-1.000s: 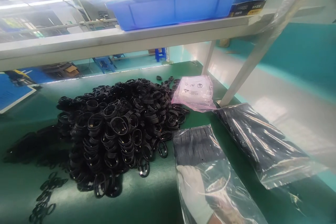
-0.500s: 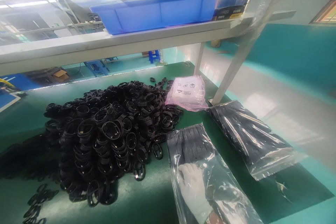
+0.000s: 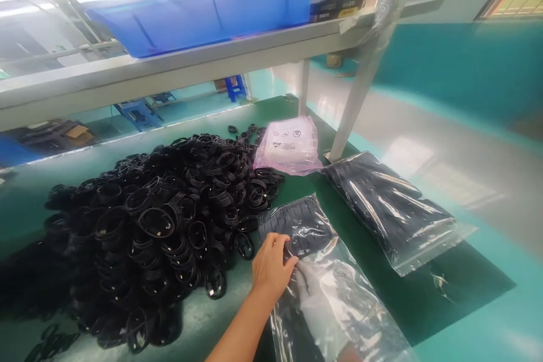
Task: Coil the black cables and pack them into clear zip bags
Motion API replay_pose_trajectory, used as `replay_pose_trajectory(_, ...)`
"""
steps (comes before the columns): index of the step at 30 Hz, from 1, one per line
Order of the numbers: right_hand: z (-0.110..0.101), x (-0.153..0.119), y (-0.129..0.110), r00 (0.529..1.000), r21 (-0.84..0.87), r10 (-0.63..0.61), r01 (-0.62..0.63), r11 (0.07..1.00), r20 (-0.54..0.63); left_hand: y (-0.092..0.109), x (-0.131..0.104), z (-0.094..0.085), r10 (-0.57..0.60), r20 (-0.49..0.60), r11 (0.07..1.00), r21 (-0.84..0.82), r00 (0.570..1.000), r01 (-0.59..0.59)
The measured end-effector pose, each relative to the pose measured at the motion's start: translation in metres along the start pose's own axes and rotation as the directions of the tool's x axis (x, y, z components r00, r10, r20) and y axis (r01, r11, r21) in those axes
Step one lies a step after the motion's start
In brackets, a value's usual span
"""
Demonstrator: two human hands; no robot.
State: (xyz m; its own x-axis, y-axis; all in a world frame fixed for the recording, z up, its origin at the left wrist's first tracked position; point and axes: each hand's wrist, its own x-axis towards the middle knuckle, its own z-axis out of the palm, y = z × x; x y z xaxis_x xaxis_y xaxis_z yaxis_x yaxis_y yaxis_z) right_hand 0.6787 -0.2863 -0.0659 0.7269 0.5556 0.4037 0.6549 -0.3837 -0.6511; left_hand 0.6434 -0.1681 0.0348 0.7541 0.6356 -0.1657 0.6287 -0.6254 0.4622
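A clear plastic bag lies on the green table, with rows of coiled black cables packed at its far end. My bare left hand is on the bag's left side, its fingers bent over the film beside the coils and its thumb apart from them. Inside the bag is my right hand in a white glove, close behind the coils. Glare and the film blur its fingers, so their grip is unclear. Left of the bag rises a big heap of coiled black cables.
A filled bag of black cables lies at the right by the table edge. Behind stands a pink plastic package, near a shelf post. Overhead, a shelf carries a blue bin and a dark box.
My bare left hand has come into view and onto the bag's left side. The gloved right hand stays inside the bag. The view has shifted, so everything sits further left.
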Motion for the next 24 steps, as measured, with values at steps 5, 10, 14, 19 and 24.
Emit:
replay_pose_trajectory(5,0.002,0.001,-0.001,0.997,-0.056,-0.021,0.025,0.998,0.073,-0.006,0.009,0.003,0.0,0.043,0.996,0.093,0.999,-0.004)
replay_pose_trajectory(10,0.001,0.001,0.002,0.992,-0.108,-0.049,0.062,0.992,0.118,-0.006,0.011,-0.003,-0.015,0.094,0.992,0.125,0.995,0.003)
replay_pose_trajectory(14,0.0,-0.001,0.007,0.995,-0.226,-0.021,0.044,0.973,0.099,-0.005,0.01,-0.004,-0.039,0.098,0.989,0.148,0.994,0.024)
replay_pose_trajectory(19,-0.006,-0.001,0.009,0.986,-0.291,-0.042,0.087,0.953,0.159,-0.004,0.011,-0.005,-0.057,0.106,0.988,0.146,0.993,0.041)
replay_pose_trajectory(24,-0.011,0.003,0.006,0.975,-0.316,0.0,0.073,0.946,0.224,-0.004,0.011,-0.003,-0.07,0.09,0.986,0.155,0.993,0.055)
